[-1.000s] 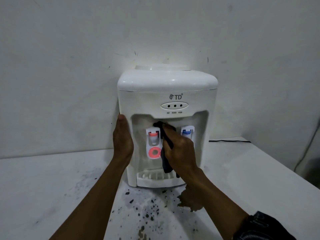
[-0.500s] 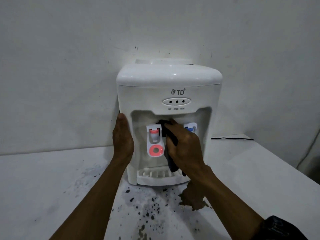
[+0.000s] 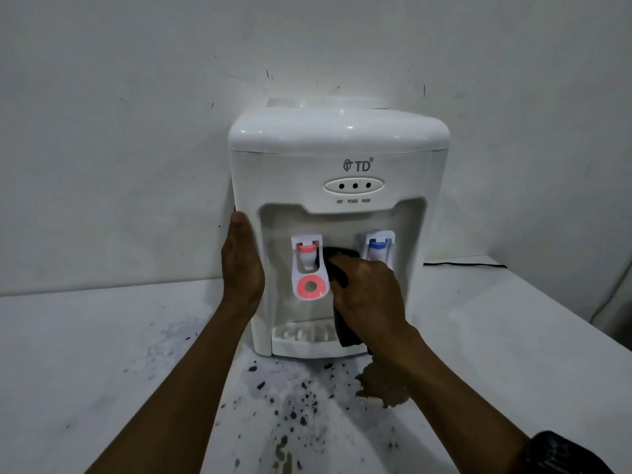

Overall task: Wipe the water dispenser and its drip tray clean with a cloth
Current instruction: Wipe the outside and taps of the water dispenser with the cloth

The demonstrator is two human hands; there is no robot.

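A white water dispenser (image 3: 338,159) stands on a white table against the wall. Its recess holds a red hot tap (image 3: 307,268) and a blue tap (image 3: 376,249). My right hand (image 3: 369,295) grips a dark cloth (image 3: 337,268) and presses it to the back of the recess between the two taps; the cloth's tail hangs down over the slotted drip tray (image 3: 301,335). My left hand (image 3: 241,261) lies flat against the dispenser's left side, fingers up, steadying it.
The table (image 3: 102,354) in front of the dispenser carries dark specks and a brown smear (image 3: 383,384). A black cable (image 3: 465,265) runs along the table behind the dispenser to the right. The table's right edge falls off at the far right.
My right hand with the cloth has slid down the recess between the taps, uncovering the blue tap. The left hand stays on the side. The camera has come closer.
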